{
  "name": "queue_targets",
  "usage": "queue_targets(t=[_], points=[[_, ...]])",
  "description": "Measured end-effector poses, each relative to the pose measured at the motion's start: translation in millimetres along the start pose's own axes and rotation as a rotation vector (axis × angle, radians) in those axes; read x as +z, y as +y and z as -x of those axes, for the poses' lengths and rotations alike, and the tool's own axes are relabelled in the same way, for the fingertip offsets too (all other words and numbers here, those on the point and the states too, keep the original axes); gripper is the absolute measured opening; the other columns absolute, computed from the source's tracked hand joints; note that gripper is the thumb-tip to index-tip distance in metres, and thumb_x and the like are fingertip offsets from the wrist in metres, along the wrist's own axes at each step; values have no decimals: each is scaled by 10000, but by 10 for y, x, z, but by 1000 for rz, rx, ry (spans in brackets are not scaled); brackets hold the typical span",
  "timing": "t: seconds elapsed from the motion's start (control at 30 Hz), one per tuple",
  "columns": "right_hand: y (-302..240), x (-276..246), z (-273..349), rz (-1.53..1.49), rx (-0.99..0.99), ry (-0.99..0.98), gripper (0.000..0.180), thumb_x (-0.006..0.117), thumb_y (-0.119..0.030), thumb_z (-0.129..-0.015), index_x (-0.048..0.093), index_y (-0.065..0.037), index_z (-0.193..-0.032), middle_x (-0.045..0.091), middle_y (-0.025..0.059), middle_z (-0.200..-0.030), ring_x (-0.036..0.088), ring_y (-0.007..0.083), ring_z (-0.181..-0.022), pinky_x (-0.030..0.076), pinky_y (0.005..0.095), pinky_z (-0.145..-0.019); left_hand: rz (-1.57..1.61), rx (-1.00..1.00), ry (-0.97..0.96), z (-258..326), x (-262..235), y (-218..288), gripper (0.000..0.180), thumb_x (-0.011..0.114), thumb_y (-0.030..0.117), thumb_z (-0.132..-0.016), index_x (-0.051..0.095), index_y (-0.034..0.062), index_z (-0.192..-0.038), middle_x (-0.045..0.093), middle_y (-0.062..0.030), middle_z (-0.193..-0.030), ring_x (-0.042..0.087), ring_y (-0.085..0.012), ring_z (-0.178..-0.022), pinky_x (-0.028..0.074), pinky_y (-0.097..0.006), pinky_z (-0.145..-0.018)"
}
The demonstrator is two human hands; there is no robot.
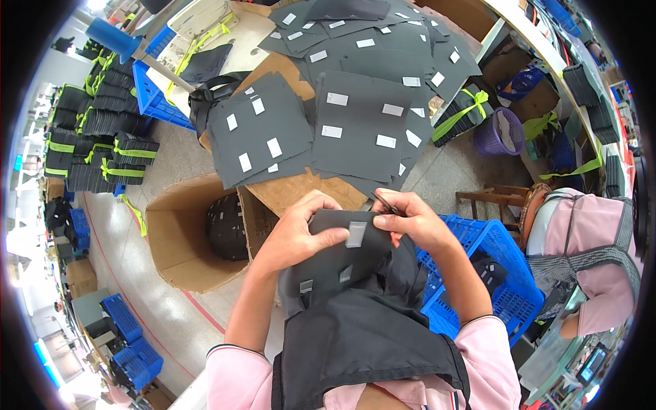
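A dark grey fabric panel (324, 249) with several pale rectangular patches lies over my lap, its top edge raised toward me. My left hand (301, 229) pinches the panel's upper left part, thumb on the front beside one patch. At the upper right corner, my right hand (417, 222) has its thumb pressed on the panel edge. Small thread snips (387, 203), dark in colour, are also in that hand, partly hidden by the fingers. A bit of orange shows below the right fingers. Under the panel is my black apron (369, 335).
Ahead, similar grey panels (359, 150) with white patches cover a cardboard-topped table (301, 188). An open carton (174, 236) stands to the left, a blue crate (512, 273) to the right. Further right are a purple bin (497, 133), a wooden stool (495, 198) and a person in pink (588, 225).
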State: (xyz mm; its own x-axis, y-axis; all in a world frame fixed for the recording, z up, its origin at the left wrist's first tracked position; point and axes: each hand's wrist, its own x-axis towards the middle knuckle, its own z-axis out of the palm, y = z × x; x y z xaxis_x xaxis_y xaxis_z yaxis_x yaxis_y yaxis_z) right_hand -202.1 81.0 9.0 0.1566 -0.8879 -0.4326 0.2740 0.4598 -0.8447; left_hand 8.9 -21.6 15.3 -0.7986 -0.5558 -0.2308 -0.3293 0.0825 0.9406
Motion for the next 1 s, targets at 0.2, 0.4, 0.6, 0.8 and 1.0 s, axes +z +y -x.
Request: queue_targets(t=[0.2, 0.4, 0.6, 0.8, 1.0], points=[[288, 304, 104, 791, -668, 759, 363, 720, -100, -719, 563, -68, -1045, 528, 67, -878, 527, 201, -577, 463, 280, -540, 656, -331, 94, 10, 133, -16, 294, 708, 162, -771, 606, 5, -997, 622, -35, -863, 570, -103, -769, 466, -240, -699], [275, 292, 102, 1067, -843, 583, 315, 735, -67, -652, 623, -75, -946, 526, 52, -767, 508, 206, -549, 409, 303, -489, 636, -328, 101, 18, 138, 31, 325, 705, 121, -758, 590, -50, -1009, 635, -89, -896, 608, -124, -760, 504, -252, -687], [356, 273, 62, 950, -913, 650, 330, 743, -68, -628, 634, -67, -940, 518, 45, -728, 509, 208, -554, 407, 312, -503, 646, -357, 74, 43, 93, 33, 358, 706, 170, -754, 590, -28, -1029, 624, -66, -895, 583, -113, -774, 483, -248, -706], [313, 299, 26, 1066, -841, 662, 311, 741, -49, -634, 632, -59, -925, 530, 67, -745, 529, 232, -580, 427, 306, -514, 641, -386, 68, 25, 107, 55, 323, 687, 138, -767, 596, -27, -1029, 629, -63, -891, 589, -108, -765, 486, -244, -693], [471, 130, 16, -115, -201, 285, 465, 739, -138, -735, 559, -50, -1156, 419, -73, -719, 408, 46, -659, 370, 208, -623, 694, -213, 291, -7, -12, 88, 297, 699, 96, -781, 599, -13, -1038, 637, -60, -918, 597, -116, -792, 489, -254, -731]])
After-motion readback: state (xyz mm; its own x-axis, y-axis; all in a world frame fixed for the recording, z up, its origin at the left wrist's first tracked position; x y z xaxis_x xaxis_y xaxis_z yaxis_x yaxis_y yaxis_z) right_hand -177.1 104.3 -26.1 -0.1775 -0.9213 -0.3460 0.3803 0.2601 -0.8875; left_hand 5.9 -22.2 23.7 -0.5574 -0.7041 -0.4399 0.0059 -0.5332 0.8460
